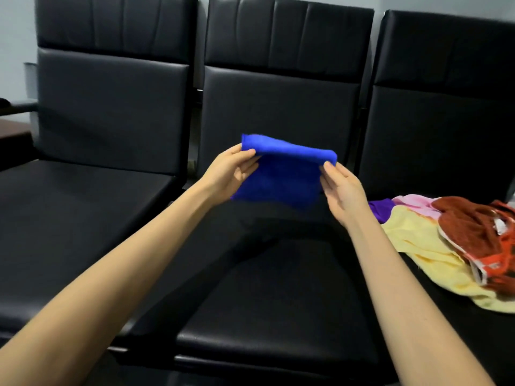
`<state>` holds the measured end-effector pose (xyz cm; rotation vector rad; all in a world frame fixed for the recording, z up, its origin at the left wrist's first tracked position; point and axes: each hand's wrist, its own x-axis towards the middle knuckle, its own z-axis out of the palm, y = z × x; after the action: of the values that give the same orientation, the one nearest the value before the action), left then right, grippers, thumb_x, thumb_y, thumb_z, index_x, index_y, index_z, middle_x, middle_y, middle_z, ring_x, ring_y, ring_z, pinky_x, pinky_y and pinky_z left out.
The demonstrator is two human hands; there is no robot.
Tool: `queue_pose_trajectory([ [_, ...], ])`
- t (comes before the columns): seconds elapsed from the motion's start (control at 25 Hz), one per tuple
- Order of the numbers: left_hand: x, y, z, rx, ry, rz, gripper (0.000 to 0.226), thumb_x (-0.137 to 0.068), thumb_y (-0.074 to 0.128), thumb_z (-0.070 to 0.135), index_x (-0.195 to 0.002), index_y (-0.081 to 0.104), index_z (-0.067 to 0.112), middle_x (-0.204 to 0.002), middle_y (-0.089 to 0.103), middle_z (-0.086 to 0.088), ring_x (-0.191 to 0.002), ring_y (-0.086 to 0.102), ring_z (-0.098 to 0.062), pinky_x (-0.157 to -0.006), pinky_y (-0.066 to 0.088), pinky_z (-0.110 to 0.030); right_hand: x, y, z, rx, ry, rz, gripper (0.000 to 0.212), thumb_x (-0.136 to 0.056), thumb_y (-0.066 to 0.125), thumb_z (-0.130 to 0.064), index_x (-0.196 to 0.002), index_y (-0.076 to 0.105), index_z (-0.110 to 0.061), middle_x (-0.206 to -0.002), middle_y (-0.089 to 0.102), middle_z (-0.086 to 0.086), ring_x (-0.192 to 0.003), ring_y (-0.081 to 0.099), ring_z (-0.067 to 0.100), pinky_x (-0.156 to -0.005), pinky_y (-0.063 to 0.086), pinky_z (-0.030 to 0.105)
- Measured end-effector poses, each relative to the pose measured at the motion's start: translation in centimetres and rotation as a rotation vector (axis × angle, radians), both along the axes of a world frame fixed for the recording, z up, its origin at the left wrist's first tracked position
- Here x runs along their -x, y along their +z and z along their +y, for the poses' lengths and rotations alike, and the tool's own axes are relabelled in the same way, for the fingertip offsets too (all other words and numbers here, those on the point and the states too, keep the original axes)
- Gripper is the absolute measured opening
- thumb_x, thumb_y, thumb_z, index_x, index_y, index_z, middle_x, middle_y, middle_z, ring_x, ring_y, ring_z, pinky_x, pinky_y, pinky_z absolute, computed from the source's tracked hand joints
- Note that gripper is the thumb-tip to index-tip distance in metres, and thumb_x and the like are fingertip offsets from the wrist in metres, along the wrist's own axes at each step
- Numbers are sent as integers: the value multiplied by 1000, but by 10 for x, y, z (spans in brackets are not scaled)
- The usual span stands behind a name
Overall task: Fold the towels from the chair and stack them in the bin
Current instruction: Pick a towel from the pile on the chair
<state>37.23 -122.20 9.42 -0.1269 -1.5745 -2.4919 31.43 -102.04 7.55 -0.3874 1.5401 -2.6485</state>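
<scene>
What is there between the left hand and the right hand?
The head view shows the blue towel spanning the gap between them: the left hand pinches one end of its top edge, the right hand pinches the other.

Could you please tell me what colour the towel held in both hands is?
Bright blue: the towel shows best in the head view.

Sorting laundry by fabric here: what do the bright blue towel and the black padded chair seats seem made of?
The bright blue towel looks like microfibre or terry: matte, fuzzy at the edges, draping limply. The black padded chair seats look like leather or vinyl, which I cannot tell: smooth, faintly glossy, creased on the backrests.
</scene>
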Motion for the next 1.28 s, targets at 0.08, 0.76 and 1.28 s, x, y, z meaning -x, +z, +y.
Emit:
queue_pose_trajectory([
  [0.08,-2,-10,-3,-12,-1,43,36,-97,42,6,-81,72,18,-80,72,8,-80,67,-3,-90,48,-22,-1,-4,5,-32,1,-12,23,-94,47,0,-88,61,-17,-69,71,-12,-71,66,-3,-74,50,16],
  [0.76,-28,-75,-23,938,15,-861,30,-94,55,31,-74,46,12,-53,48,-2,-41,43,-10,-42,26,-14,-8,-67,-3,-1373,44,-274,28,-94,52,-32,-80,55,-8,-67,50,3,-55,43,14,-50,34,24],
  [1.28,11,-100,-19,718,242,-558,27,-86,64,12,-64,49,14,-68,52,-4,-57,48,-14,-46,38,-21,30,-106,-30,-1021,-202,-98,27,-78,60,-9,-56,49,-18,-56,44,0,-57,41,16,-61,33,28],
])
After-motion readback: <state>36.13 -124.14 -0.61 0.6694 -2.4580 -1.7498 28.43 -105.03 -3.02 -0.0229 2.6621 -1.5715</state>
